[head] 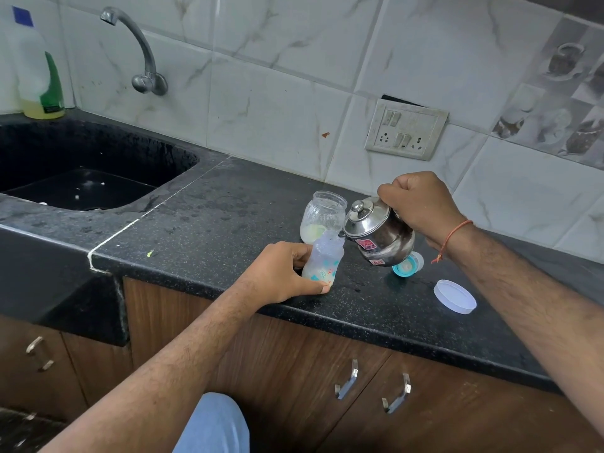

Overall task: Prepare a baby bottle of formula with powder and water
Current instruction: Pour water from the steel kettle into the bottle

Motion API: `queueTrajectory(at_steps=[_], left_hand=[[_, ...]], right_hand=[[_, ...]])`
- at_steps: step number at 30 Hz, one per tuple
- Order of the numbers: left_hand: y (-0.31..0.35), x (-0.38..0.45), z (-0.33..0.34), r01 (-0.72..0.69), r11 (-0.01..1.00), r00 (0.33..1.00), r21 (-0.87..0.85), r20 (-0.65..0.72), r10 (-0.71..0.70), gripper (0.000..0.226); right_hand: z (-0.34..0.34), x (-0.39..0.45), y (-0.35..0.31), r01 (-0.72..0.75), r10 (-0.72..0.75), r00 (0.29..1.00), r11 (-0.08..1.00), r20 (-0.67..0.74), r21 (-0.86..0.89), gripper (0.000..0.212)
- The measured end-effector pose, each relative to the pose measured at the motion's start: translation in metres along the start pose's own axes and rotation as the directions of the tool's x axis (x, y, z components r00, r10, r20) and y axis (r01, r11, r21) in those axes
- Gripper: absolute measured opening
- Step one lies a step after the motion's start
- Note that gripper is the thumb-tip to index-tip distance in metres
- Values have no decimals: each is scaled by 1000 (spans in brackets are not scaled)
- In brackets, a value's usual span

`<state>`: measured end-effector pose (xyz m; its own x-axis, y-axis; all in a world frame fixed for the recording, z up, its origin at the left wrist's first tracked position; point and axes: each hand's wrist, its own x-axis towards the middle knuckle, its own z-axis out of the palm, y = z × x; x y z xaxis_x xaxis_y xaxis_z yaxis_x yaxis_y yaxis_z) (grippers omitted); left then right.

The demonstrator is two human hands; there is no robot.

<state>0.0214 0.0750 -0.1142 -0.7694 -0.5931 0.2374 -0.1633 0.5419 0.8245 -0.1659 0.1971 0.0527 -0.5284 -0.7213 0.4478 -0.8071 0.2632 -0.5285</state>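
A clear baby bottle with teal and red prints stands uncapped on the black counter. My left hand grips its lower body. My right hand holds a small steel kettle by its handle, tilted left, its spout at the bottle's mouth. Behind the bottle stands an open glass jar with pale powder at the bottom. The teal bottle ring with its nipple lies under the kettle. A white jar lid rests on the counter to the right.
A black sink lies to the left with a wall tap over it and a soap bottle at its back corner. A wall socket sits behind. Wooden cabinet doors are below the counter edge.
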Motion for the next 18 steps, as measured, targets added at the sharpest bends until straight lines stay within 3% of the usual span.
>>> queueTrajectory(at_steps=[18], left_hand=[[-1,0,1,-7,1000,1000,-9,-2,7,53]], right_hand=[[-1,2,-3,29,-28,999,998,15,-52,41]])
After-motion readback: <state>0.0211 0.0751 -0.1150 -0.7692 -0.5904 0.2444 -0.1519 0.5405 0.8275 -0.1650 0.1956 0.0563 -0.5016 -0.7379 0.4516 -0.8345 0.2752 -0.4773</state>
